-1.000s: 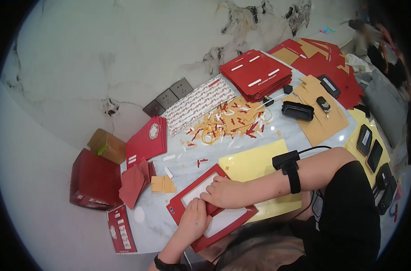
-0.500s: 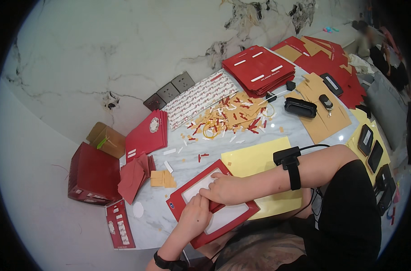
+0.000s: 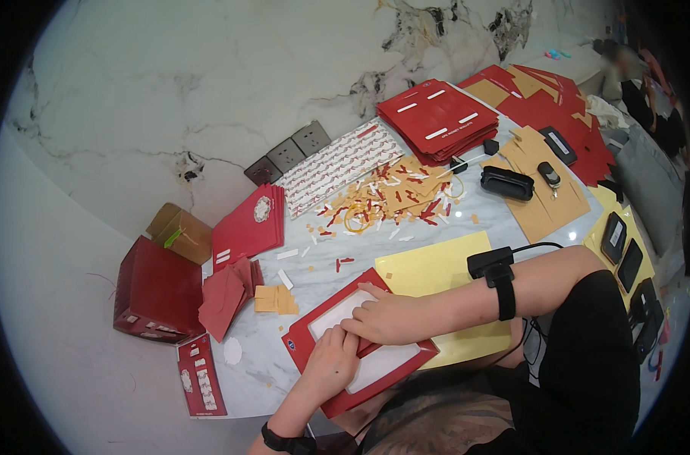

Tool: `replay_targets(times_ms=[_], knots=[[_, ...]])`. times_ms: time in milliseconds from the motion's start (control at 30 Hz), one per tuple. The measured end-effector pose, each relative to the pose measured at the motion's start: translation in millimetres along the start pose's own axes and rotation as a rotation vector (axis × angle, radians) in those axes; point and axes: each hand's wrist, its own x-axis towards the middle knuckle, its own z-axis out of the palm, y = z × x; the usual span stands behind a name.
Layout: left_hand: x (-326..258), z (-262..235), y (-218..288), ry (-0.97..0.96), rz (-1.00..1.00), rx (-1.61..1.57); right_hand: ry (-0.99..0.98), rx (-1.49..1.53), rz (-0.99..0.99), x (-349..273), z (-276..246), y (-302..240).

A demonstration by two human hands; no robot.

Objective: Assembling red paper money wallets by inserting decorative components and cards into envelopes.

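A red cardboard piece [image 3: 303, 345] with two white panels lies slanted across the near edge of the table. My left hand [image 3: 333, 365] rests on its middle, fingers together and closed at the red strip between the panels. From the right, my right hand [image 3: 386, 318] crosses over it. One of its fingers reaches along the upper white panel [image 3: 343, 309], while the others are bent in beside the left fingertips. What lies under the fingers is hidden. A yellow sheet [image 3: 436, 262] lies beneath my right forearm.
Paper scraps [image 3: 390, 193] are heaped beyond the work. Red cardboard stacks [image 3: 436, 114] and a black case [image 3: 506, 183] stand at the back. Left are a red box [image 3: 159, 288], red envelopes [image 3: 225, 299] and small tan cards [image 3: 275, 299]. Phones [image 3: 629, 263] lie at the right; another person sits far right.
The view has shifted slightly. Both hands stay on the red cardboard piece in nearly the same pose.
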Motion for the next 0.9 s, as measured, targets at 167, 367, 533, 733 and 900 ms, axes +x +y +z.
replay_targets(times_ms=[167, 367, 533, 733, 900], knots=[[0, -1, 1, -0.007, 0.006, -0.01, -0.047, -0.147, -0.016, -12, -18, -14], [2, -9, 5, -0.033, -0.034, -0.027, 0.031, -0.108, 0.01, -29, -18, -3], [9, -27, -1, 0.016, -0.125, -0.371, 0.047, -0.175, -0.115, -8, -32, 18], [16, -44, 12, -0.108, -0.474, -0.748, 0.103, -0.264, 0.07, 21, -46, 25], [5, -49, -6, -0.002, -0.531, -0.866, -0.083, 0.09, 0.429, 11, -62, -26]])
